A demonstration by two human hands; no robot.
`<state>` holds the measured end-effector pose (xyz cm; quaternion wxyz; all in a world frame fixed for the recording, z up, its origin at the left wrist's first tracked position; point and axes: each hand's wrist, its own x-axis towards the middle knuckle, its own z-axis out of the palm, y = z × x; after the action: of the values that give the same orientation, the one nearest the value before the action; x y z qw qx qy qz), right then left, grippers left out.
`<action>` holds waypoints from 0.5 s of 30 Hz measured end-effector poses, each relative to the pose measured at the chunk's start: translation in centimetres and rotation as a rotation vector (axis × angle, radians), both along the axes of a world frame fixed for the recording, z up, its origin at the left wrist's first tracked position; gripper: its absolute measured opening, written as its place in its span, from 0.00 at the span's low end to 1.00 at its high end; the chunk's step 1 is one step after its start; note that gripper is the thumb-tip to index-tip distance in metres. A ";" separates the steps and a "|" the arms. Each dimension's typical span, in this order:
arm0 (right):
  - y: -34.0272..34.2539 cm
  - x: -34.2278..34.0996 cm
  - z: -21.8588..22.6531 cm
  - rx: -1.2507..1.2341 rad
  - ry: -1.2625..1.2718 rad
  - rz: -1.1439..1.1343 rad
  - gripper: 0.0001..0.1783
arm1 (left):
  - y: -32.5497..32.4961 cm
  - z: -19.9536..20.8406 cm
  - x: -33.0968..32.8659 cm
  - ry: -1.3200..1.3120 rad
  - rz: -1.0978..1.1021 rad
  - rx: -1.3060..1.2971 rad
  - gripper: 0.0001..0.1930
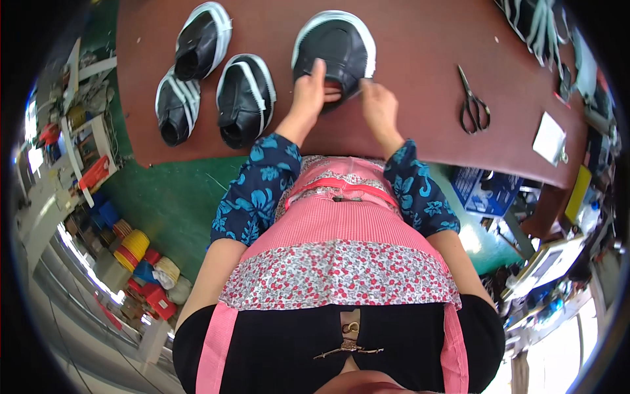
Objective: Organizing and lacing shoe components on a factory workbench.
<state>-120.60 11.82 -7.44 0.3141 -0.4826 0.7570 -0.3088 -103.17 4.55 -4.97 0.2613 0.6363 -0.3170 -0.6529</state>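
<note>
A black shoe upper (336, 51) with a white band round its edge lies in front of me on the reddish-brown table, its opening toward me. My left hand (310, 95) grips the rim of that opening, thumb on top and fingers inside. At the shoe's right side my right hand (380, 108) is closed, with the fingertips pinched near the white edge. Whatever sits in that pinch is too small to make out. To the left lie three similar black shoes: one (205, 39) farthest, one (177, 108) at the left, one (246, 98) nearest the held shoe.
Black-handled scissors (474, 108) lie on the table (420, 52) to the right. Beyond them are a white card (548, 139) and a bundle of pale strips (541, 29) at the far right. A blue crate (482, 190) stands below the table's right edge.
</note>
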 end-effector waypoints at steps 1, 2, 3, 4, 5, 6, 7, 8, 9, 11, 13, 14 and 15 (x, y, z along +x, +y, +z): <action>0.3 -2.3 -3.5 -0.024 0.160 -0.082 0.31 | 0.8 0.4 -0.5 -0.115 -0.122 -0.034 0.37; 1.6 -5.8 -6.4 0.043 0.134 -0.094 0.31 | 1.7 4.2 -1.7 -0.343 -0.464 -0.294 0.33; 1.7 -6.6 -6.1 0.127 -0.157 -0.325 0.32 | 4.5 5.1 -1.9 -0.283 -0.299 -0.463 0.30; 1.6 -7.1 -5.5 0.042 -0.264 -0.362 0.33 | 5.7 3.8 -0.5 -0.536 -0.449 -0.883 0.19; 1.4 -7.0 -4.0 0.072 -0.490 -0.400 0.30 | 6.8 2.7 0.9 -0.590 -0.513 -0.976 0.16; 1.7 -7.3 -3.6 0.072 -0.500 -0.373 0.30 | 7.4 2.4 1.6 -0.625 -0.592 -1.073 0.14; 1.9 -8.0 -3.6 0.136 -0.573 -0.355 0.28 | 7.2 3.1 2.0 -0.641 -0.579 -1.071 0.14; 1.8 -8.4 -3.9 0.203 -0.643 -0.336 0.27 | 7.1 4.0 2.8 -0.623 -0.507 -1.085 0.12; 1.7 -8.7 -3.6 0.209 -0.680 -0.325 0.27 | 7.3 5.5 3.4 -0.599 -0.439 -1.096 0.10; 1.5 -9.9 -3.6 0.243 -0.775 -0.383 0.28 | 7.5 9.5 6.3 -0.704 -0.307 -1.123 0.12; 1.1 -10.4 -3.7 0.269 -0.868 -0.453 0.28 | 9.4 11.6 10.9 -0.827 -0.276 -1.144 0.13; 1.1 -10.5 -4.1 0.270 -0.869 -0.441 0.28 | 10.8 11.3 13.9 -0.887 -0.319 -1.116 0.13; 1.0 -10.8 -4.4 0.272 -0.870 -0.427 0.28 | 12.4 10.4 16.8 -0.910 -0.361 -1.071 0.13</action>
<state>-131.40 12.84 -11.82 0.5907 -0.0981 0.6710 -0.4373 -86.37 16.94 5.38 0.2676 0.5675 -0.7706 -0.1116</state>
